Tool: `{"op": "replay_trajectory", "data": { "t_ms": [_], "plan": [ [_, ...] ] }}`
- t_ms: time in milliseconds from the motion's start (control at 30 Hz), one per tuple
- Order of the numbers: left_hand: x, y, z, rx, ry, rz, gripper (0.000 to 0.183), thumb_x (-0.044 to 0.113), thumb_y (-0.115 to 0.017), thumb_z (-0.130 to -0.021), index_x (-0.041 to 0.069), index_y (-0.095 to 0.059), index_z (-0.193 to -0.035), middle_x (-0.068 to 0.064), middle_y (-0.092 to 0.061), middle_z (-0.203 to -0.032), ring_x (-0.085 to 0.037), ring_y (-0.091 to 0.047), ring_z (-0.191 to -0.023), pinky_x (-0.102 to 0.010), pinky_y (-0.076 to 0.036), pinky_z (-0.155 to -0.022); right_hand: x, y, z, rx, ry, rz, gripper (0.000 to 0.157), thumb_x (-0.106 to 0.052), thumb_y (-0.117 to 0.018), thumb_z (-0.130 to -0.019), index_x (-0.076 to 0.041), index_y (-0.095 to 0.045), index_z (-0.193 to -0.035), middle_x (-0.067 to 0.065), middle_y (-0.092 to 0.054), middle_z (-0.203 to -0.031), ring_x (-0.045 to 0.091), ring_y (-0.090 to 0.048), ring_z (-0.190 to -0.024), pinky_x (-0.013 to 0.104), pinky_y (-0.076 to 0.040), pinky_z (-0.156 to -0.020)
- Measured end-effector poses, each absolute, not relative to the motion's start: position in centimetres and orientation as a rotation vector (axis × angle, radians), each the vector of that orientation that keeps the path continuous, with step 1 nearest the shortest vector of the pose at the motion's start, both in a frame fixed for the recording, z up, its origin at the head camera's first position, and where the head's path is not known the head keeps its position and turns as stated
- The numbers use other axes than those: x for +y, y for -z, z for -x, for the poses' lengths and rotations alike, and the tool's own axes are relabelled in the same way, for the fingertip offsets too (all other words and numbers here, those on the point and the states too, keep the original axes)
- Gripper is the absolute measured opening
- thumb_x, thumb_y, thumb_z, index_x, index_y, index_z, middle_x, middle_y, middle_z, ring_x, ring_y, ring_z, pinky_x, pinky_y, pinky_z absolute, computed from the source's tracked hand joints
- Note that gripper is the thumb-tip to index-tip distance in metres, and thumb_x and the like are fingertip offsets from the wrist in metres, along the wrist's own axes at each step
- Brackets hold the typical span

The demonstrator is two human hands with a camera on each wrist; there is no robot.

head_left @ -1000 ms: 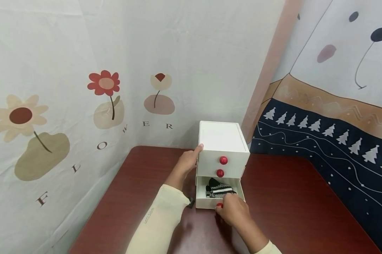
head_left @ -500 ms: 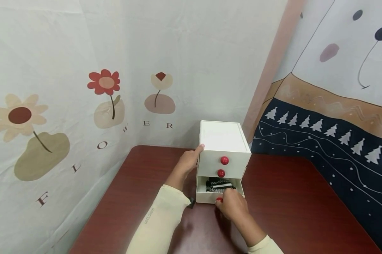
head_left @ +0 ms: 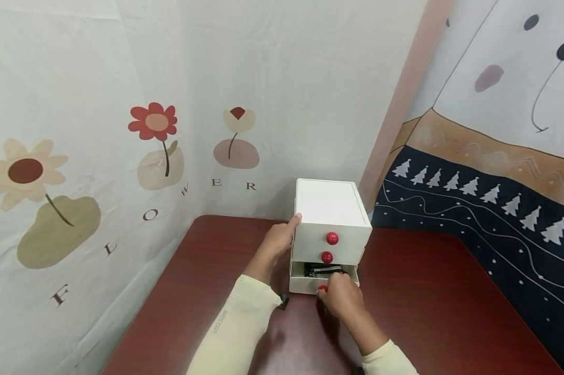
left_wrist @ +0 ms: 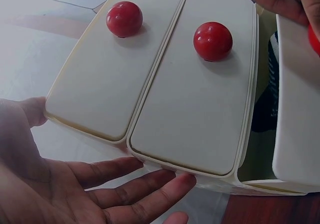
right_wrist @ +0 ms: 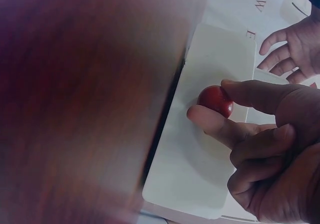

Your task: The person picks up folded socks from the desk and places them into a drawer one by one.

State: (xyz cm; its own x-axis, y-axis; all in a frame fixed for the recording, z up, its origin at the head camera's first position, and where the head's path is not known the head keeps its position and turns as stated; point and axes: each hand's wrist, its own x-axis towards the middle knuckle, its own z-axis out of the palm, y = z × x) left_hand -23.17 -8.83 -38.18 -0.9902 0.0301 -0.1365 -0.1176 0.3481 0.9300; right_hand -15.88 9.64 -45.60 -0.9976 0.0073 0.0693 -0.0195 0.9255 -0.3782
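Observation:
A white three-drawer cabinet (head_left: pixel 330 203) with round red knobs stands on the table. Its bottom drawer (head_left: pixel 305 285) is partly pulled out, while the two upper drawers sit flush. Inside the bottom drawer lies a black-and-white patterned cloth item (head_left: pixel 320 270), mostly hidden in the head view. My right hand (head_left: pixel 343 298) pinches the bottom drawer's red knob (right_wrist: pixel 215 101) between thumb and index finger. At the cabinet's left side rests my left hand (head_left: pixel 279 238); in the left wrist view its fingers (left_wrist: pixel 150 194) are extended along the side wall, thumb at the top edge.
The dark red-brown table (head_left: pixel 431 302) extends around the cabinet. Behind it hangs a pale cloth backdrop (head_left: pixel 282 78) with printed flowers and letters. A dark blue backdrop (head_left: pixel 450 208) with printed trees meets it at the right.
My right hand has moved away from me with the knob, and the bottom drawer has slid further in, covering more of the cloth item. The left hand has stayed at the cabinet's side.

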Motion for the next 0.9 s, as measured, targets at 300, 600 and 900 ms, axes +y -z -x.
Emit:
{"op": "replay_trajectory", "data": {
  "t_ms": [300,600,900],
  "plan": [
    [-9.0,38.6,23.4,2.468,-1.738,0.073,0.086,0.072,-0.045,-0.107,0.000,-0.063,-0.149,-0.020,-0.062,-0.155,-0.034,-0.062,-0.142,-0.052,-0.055,-0.116,10.0,45.8,17.2,-2.979,-0.640,-0.023,0.051,-0.025,-0.089,-0.090,-0.016,-0.055,-0.053,0.005,-0.061,-0.066,0.020,-0.059,-0.060,0.038,-0.045,-0.051],
    [-9.1,38.5,23.4,2.432,-1.776,0.060,0.086,0.070,-0.047,-0.107,-0.002,-0.060,-0.152,-0.021,-0.059,-0.158,-0.035,-0.060,-0.146,-0.052,-0.055,-0.117,9.9,45.9,18.2,-2.966,-0.662,0.022,0.050,-0.027,-0.088,-0.091,-0.013,-0.056,-0.056,0.009,-0.064,-0.068,0.022,-0.059,-0.062,0.040,-0.046,-0.052],
    [-9.2,38.4,23.4,2.434,-1.759,0.069,0.085,0.070,-0.046,-0.108,-0.001,-0.061,-0.151,-0.021,-0.062,-0.154,-0.035,-0.062,-0.144,-0.051,-0.055,-0.116,9.9,46.1,18.9,-2.951,-0.689,0.053,0.049,-0.030,-0.088,-0.091,-0.013,-0.057,-0.057,0.007,-0.061,-0.065,0.024,-0.062,-0.065,0.044,-0.050,-0.056]
  ]
}}
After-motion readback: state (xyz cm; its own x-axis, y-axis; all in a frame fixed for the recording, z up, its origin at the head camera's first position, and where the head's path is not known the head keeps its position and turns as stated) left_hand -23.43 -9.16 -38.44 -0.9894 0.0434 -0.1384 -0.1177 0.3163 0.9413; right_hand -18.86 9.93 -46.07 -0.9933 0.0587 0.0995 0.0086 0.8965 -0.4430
